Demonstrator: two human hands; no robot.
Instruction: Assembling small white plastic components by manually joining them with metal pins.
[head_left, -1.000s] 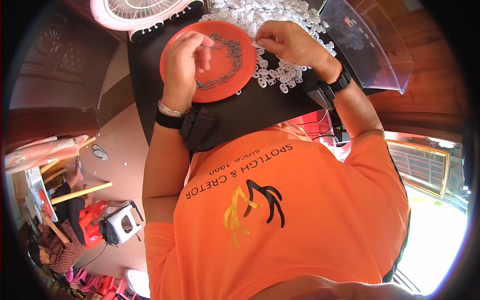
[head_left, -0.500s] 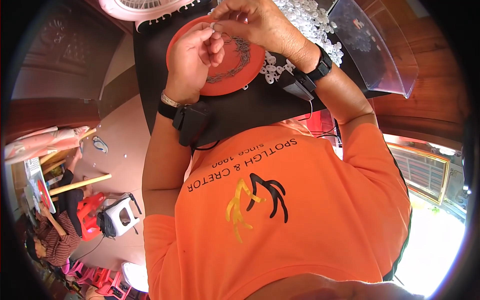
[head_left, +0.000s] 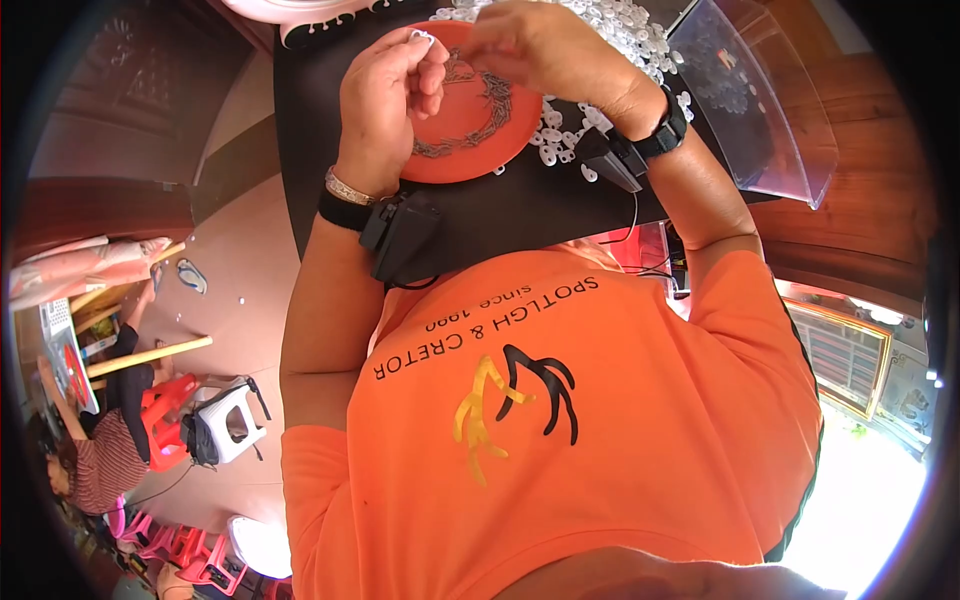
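My left hand (head_left: 378,108) is held over the left part of a round red plate (head_left: 455,168), its fingers curled. Between thumb and forefinger it pinches a small white plastic clip (head_left: 423,37). Thin grey nails (head_left: 490,118) lie in a curved band on the plate. Over the plate's far right part hangs my right hand (head_left: 560,52), fingers bent toward the nails. Its fingertips are blurred, so whether they hold anything cannot be seen. Many loose white clips (head_left: 635,45) are heaped beyond and beside that hand, and some lie nearer (head_left: 555,140) at the plate's right.
The black tabletop (head_left: 310,130) carries the plate and clips. A clear plastic bin (head_left: 770,130) stands at the right, and a pink-white basket (head_left: 300,8) at the far left edge. On the floor to the left are a white stool (head_left: 232,420), slippers (head_left: 190,276) and another person (head_left: 115,455).
My right hand has come away from the white clip and shifted right over the nails. My left hand keeps the clip near the same place. The view has tilted slightly.
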